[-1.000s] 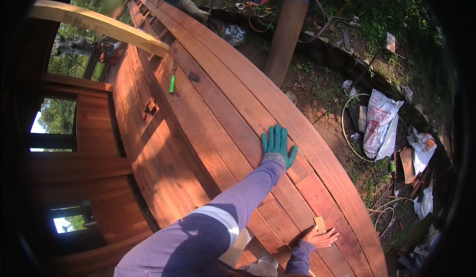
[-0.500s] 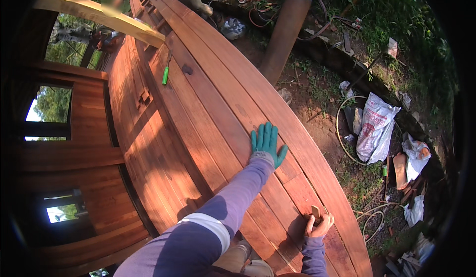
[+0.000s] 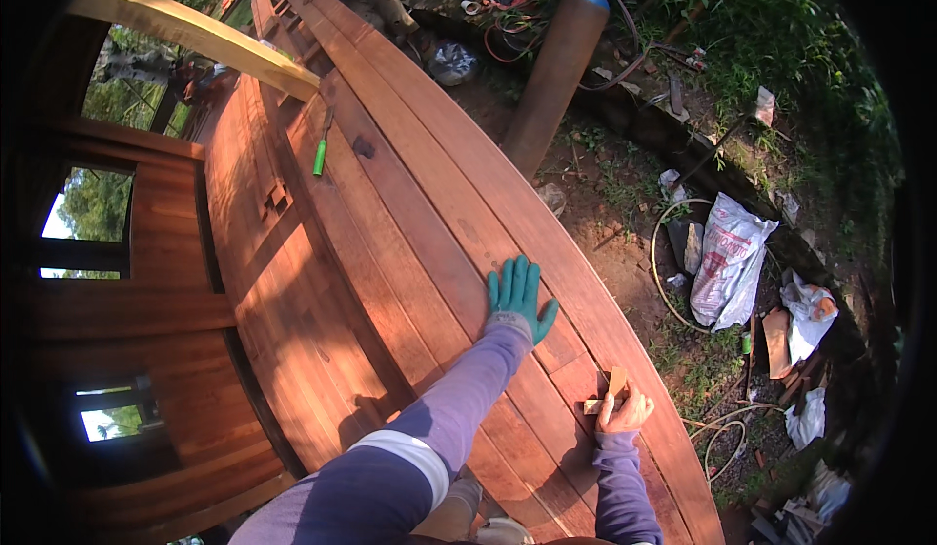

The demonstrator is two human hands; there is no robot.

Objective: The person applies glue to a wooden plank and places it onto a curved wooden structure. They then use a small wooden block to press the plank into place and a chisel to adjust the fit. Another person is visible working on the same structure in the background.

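My left hand (image 3: 518, 296), in a teal work glove, lies flat with spread fingers on the reddish-brown planks (image 3: 459, 252). Nearer my body on the right, my bare right hand (image 3: 627, 410) pinches a small tan piece of wood (image 3: 617, 381). That piece stands up at a seam between two planks, close to the outer edge. Another light bit (image 3: 592, 406) shows just left of my thumb; whether it belongs to the same piece I cannot tell. Farther off, a screwdriver-like tool with a green handle (image 3: 320, 158) rests on the boards, out of reach of both hands.
A pale timber beam (image 3: 195, 33) slants over the planking at upper left. Small wood blocks (image 3: 277, 198) lie on the boards. Beyond the outer edge are a gas cylinder (image 3: 561, 72), a white sack (image 3: 730, 262) and a looped hose (image 3: 727, 447). Another person's legs (image 3: 390, 3) show at the far end.
My right hand has moved slightly forward along the seam, and more of the wood piece shows. My left hand stays flat on the planks. The view has shifted a little.
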